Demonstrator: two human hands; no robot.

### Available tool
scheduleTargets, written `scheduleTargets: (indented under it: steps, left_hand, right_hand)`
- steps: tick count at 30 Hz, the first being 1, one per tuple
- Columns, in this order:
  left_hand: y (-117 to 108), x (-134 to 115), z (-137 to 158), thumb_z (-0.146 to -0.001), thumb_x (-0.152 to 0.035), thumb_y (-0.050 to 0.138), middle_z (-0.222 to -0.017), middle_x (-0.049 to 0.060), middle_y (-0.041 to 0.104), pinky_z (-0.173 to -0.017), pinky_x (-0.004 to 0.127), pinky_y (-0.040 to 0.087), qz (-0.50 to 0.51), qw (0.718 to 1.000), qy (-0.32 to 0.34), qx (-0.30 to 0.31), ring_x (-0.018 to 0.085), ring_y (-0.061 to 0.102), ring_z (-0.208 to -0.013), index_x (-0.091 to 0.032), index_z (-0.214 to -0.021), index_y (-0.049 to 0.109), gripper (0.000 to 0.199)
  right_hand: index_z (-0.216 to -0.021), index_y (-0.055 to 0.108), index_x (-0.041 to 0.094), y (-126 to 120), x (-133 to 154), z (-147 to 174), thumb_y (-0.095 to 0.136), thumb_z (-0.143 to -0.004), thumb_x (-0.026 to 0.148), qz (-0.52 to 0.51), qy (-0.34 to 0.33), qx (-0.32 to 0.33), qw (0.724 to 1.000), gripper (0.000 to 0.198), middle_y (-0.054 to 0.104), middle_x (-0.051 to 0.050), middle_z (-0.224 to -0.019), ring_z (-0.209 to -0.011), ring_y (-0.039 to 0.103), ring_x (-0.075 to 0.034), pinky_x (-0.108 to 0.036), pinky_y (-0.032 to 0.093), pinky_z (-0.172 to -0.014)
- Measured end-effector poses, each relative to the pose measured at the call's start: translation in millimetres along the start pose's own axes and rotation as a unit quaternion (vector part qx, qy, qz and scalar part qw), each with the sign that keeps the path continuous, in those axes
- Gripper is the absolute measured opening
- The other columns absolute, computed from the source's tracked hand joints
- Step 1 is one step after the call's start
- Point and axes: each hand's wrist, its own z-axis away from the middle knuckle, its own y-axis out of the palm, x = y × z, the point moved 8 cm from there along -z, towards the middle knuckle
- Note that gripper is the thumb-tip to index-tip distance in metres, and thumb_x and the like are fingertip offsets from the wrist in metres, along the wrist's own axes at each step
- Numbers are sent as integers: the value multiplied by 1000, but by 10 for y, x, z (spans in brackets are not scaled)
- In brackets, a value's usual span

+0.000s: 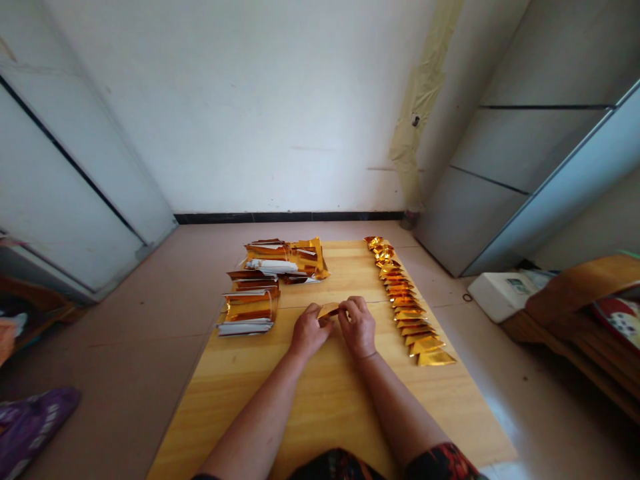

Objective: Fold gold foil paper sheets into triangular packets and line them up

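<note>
Near the middle of the wooden table, my left hand (311, 331) and my right hand (358, 327) both grip a small piece of gold foil paper (329, 309). The fingers of each hand are pinched on opposite ends of it, and part of it is hidden behind them. Left of my hands lie stacks of curved gold foil sheets (250, 307) with white backs, and more foil sheets (305, 253) are piled behind those. Along the right edge runs a long overlapping row of folded gold foil pieces (409, 313).
The wooden tabletop (240, 400) stands near a white wall (275, 120). On the right are a grey cabinet (480, 180), a white box (500, 293) and a wooden piece of furniture (565, 333). A purple bag (40, 420) lies on the floor at left.
</note>
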Motion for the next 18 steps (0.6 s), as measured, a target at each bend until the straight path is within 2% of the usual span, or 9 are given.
scheduleTargets:
  steps: [3,5,10,13,18]
  left_hand:
    - [32,-31,-9,-72,-16,61,-73,-1,54,-64,21,40,-49,998,30,26,11,54,-69,-16,-73,61,1]
    - [44,-37,-12,-71,-13,59,-70,-2,52,-61,20,37,-52,997,40,36,10,52,-66,-16,-66,59,6]
    - [35,-43,-10,-72,-13,56,-72,-1,54,-59,21,38,-11,998,59,31,10,51,-63,-16,-65,62,10]
    - [23,-39,-12,-72,-15,57,-74,0,56,-62,22,41,-11,998,65,24,11,54,-67,-17,-67,64,9]
    - [15,-46,-17,-74,-20,56,-75,1,58,-65,24,43,-33,996,79,23,13,56,-70,-17,-68,64,11]
  right_hand:
    - [-79,64,20,-183,89,-19,47,-85,17,13,-36,-26,999,18,56,-4,-83,-76,54,-13,-21,43,-68]
    - [-79,64,20,-352,161,-8,48,-86,17,28,-66,-36,997,18,55,-4,-81,-75,54,-13,-22,43,-67]
    - [-80,65,20,-957,169,176,50,-87,18,90,-136,-31,986,17,59,-4,-79,-74,54,-14,-25,42,-69]
    - [-81,65,19,-1370,-24,429,51,-87,17,128,-168,8,977,16,61,-4,-77,-73,56,-14,-25,42,-69]
    - [-83,64,19,-1990,-513,943,52,-87,18,224,-137,9,965,13,64,-3,-78,-71,57,-13,-24,42,-70]
